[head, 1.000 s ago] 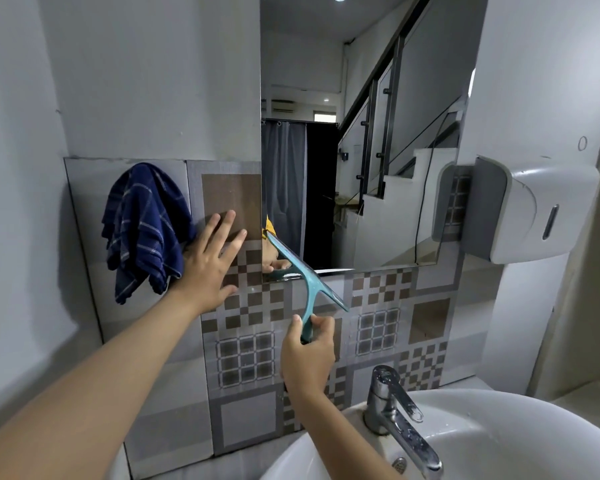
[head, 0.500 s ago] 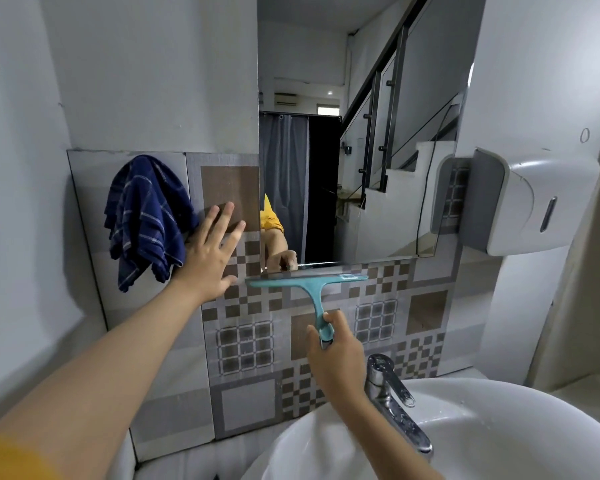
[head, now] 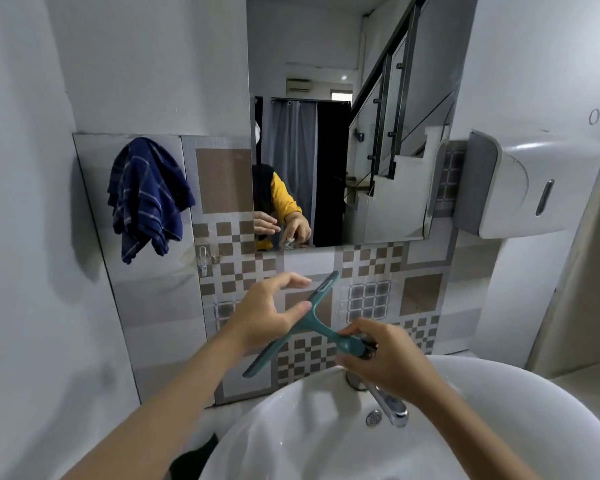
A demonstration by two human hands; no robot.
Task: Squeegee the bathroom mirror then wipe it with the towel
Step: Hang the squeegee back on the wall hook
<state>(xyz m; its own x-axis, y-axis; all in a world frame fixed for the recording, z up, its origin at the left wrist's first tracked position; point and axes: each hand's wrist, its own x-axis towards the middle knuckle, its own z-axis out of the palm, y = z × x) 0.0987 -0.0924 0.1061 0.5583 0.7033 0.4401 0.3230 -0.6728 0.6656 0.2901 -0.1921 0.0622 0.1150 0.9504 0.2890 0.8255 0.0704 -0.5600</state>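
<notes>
The teal squeegee (head: 309,317) is held tilted in front of the tiled wall, below the mirror (head: 354,133) and above the basin. My right hand (head: 385,358) grips its handle at the lower right. My left hand (head: 267,313) is beside the blade with fingers spread, its thumb touching the blade's middle. The blue striped towel (head: 146,199) hangs on the wall to the left of the mirror. Both hands are reflected in the mirror's lower left corner.
A white basin (head: 499,427) with a chrome tap (head: 388,407) lies just under my hands. A white dispenser (head: 520,181) juts out at the right of the mirror. A small clear hook (head: 203,259) sits on the tiles under the towel.
The squeegee came off the mirror's lower edge and dropped toward the basin, turning from level to slanted. My left hand left the wall tiles and came across to the blade.
</notes>
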